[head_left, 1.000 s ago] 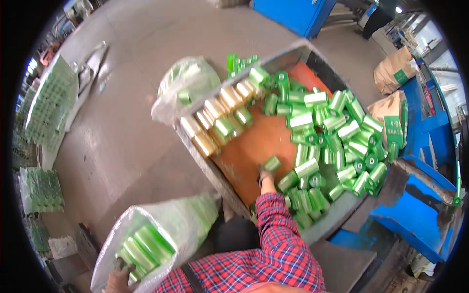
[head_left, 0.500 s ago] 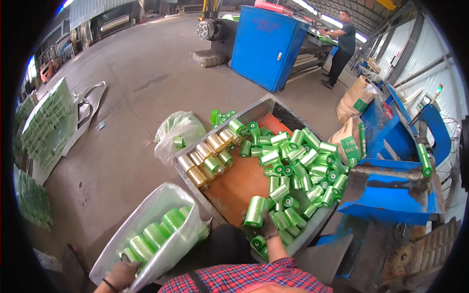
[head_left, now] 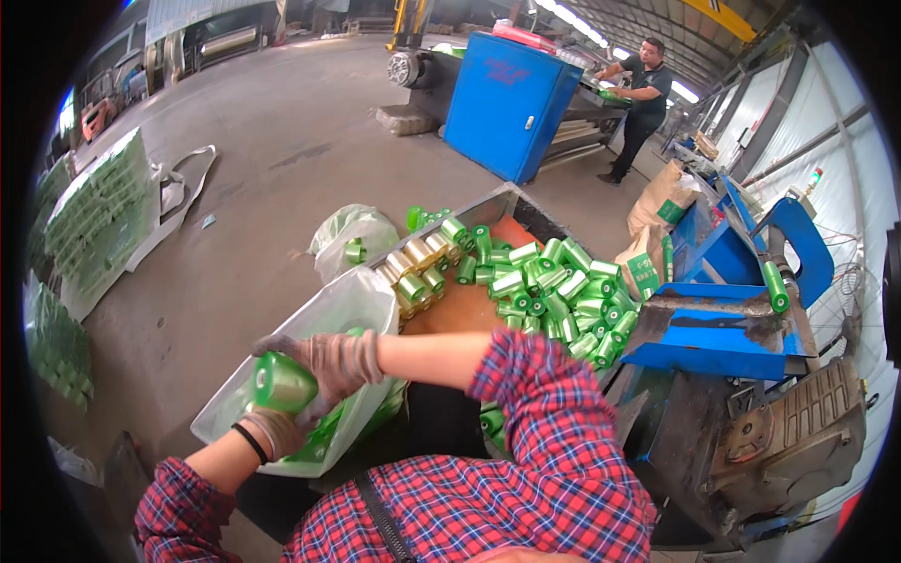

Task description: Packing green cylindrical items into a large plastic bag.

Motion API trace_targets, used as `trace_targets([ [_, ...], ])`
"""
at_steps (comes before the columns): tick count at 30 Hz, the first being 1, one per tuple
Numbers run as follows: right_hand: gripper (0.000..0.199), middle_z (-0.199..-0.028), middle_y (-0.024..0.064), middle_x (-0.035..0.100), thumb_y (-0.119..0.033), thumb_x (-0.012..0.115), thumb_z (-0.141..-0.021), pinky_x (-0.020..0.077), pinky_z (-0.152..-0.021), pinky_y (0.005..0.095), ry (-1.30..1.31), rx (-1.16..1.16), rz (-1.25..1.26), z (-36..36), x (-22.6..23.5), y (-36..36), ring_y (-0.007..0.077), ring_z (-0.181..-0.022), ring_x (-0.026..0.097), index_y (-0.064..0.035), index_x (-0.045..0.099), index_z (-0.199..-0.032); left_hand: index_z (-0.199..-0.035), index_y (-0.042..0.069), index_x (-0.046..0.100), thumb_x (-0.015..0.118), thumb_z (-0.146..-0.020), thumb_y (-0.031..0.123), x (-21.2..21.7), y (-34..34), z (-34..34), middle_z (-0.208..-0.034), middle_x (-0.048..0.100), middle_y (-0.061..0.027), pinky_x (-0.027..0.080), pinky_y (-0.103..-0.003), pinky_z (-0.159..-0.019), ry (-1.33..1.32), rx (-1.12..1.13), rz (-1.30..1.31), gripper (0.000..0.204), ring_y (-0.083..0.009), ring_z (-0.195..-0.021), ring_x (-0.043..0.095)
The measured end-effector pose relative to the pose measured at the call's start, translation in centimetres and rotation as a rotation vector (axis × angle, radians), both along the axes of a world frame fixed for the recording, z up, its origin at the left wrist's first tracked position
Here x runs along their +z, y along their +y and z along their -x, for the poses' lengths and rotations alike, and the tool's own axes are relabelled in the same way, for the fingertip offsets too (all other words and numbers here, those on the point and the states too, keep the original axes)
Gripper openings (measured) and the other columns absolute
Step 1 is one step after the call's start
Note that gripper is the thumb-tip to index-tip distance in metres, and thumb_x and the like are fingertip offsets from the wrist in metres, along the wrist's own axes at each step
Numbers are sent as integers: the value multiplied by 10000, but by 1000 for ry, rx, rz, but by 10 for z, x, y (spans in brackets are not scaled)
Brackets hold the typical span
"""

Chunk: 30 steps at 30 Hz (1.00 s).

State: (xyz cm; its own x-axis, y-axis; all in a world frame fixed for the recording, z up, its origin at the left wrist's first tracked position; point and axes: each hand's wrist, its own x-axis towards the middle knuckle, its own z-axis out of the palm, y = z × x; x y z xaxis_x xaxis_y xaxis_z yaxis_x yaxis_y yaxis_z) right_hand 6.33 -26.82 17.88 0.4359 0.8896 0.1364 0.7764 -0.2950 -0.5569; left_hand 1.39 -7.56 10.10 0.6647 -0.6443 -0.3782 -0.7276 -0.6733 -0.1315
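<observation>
Both my gloved hands are at the mouth of a clear plastic bag [head_left: 361, 305] standing at my left. Between them is a large roll of shiny green film [head_left: 284, 383], tilted, with its round end and core showing. My right hand [head_left: 328, 364] reaches across from the right and is closed over the roll's upper side. Against its lower end, my left hand [head_left: 275, 432] is closed too, its fingers partly hidden. More green rolls lie inside the bag below, largely covered by my hands and the plastic.
A metal bin [head_left: 540, 214] ahead holds many loose green rolls [head_left: 563, 291] and stacked gold rolls [head_left: 413, 261]. Another plastic bag [head_left: 352, 235] sits on the floor beyond. Blue machinery [head_left: 713, 328] stands at right. A co-worker [head_left: 646, 89] stands behind a blue cabinet [head_left: 507, 103].
My right hand has come from the bin across to the bag with a large green roll. My left hand has risen from the bag's near edge to meet it.
</observation>
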Motion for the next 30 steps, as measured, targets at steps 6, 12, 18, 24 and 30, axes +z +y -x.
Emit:
trace_targets([
  [6, 849, -1138, 208, 541, -474, 719, -566, 392, -931, 379, -205, -378, 893, -67, -19, -59, 266, -1084, 526, 9, 438, -1206, -1308, 92, 370, 502, -769, 305, 108, 50, 31, -1340, 399, -108, 170, -328, -1086, -325, 86, -398, 594, -203, -1299, 267],
  [12, 1070, -1262, 239, 433, -607, 625, -622, 337, -990, 325, 301, -511, 490, -44, -27, 14, 306, -1183, 430, 115, 233, -1307, -1240, -8, 407, 611, -727, 202, 60, 91, 35, -854, 631, -148, 483, -389, -686, -49, 1145, 612, 591, -307, -767, 613],
  [18, 1002, -1231, 260, 452, -566, 542, -718, 379, -943, 332, 432, -316, 451, -6, -57, 134, 329, -1137, 474, 192, 179, -1263, -1120, 9, 535, 505, -741, 128, 55, 70, 32, -883, 615, -124, 483, -292, -711, 371, 1441, 1452, 398, -211, -831, 586],
  [24, 374, -1051, 168, 588, -354, 493, -809, 498, -713, 403, 351, -103, 532, -10, -18, 134, 275, -830, 629, -55, 630, -989, -1172, -54, 468, 526, -800, 123, 15, 77, 20, -1027, 577, -106, 471, -274, -767, 415, 1213, 1894, 416, -161, -892, 571],
  [30, 299, -957, 104, 616, -114, 574, -770, 505, -699, 299, 287, -734, -241, -86, 19, -104, 217, -842, 604, -23, 563, -1055, -1198, -27, 465, 508, -832, 160, 10, 66, 19, -1047, 580, -94, 455, -268, -788, 507, 1242, 1752, 413, -158, -904, 566],
])
